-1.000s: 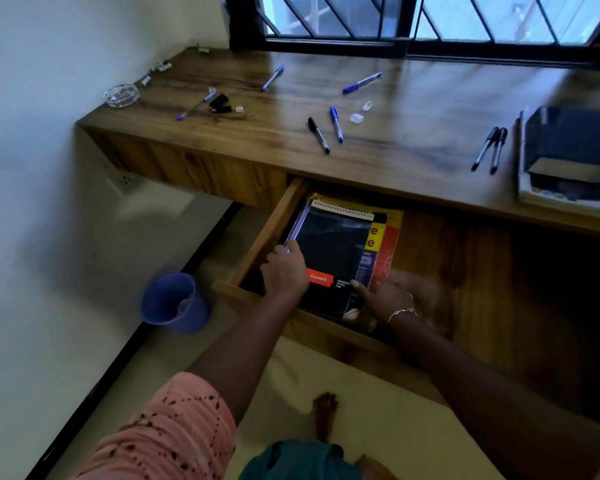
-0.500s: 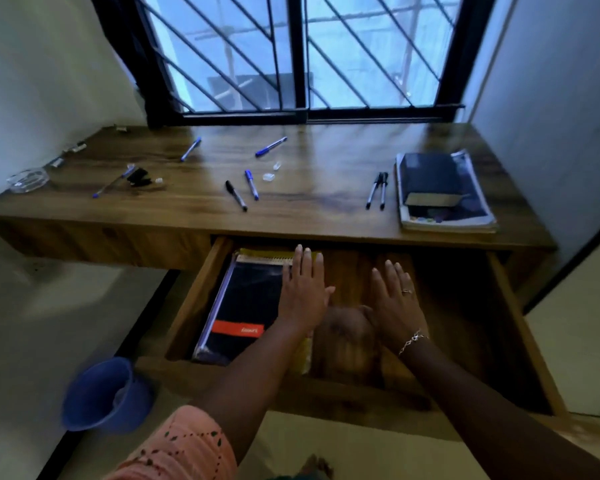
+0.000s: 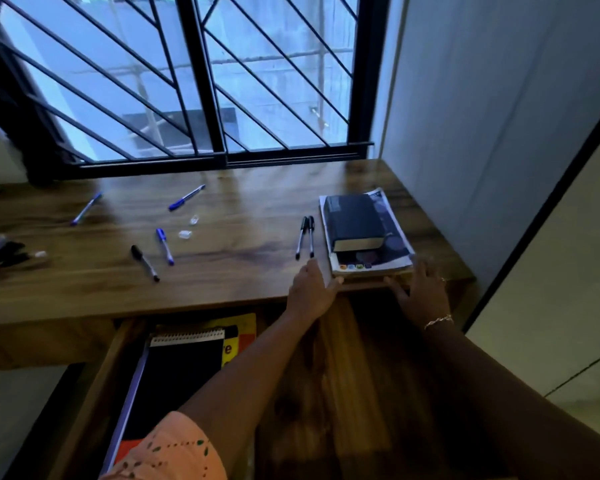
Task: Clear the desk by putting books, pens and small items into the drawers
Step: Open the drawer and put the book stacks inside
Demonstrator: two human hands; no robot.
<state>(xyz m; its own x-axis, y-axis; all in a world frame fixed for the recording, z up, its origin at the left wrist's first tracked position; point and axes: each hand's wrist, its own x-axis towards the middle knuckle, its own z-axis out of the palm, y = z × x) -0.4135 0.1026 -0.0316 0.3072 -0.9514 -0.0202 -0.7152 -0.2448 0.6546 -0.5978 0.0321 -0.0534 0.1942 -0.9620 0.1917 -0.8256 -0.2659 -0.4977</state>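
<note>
At the front right edge of the counter [image 3: 222, 271], the left hand [image 3: 310, 289] and right hand [image 3: 421, 292] flank the near corners of a book stack, fingers fairly straight, thumbs spread, neither clamped round it. A thick dark book [image 3: 355, 220] with pale page edges lies on a wider purple-and-white softcover [image 3: 371, 263] with coloured dots. Two black pens [image 3: 305, 237] lie just left; the open drawer [image 3: 326, 375] below holds a spiral notebook [image 3: 187, 362].
</note>
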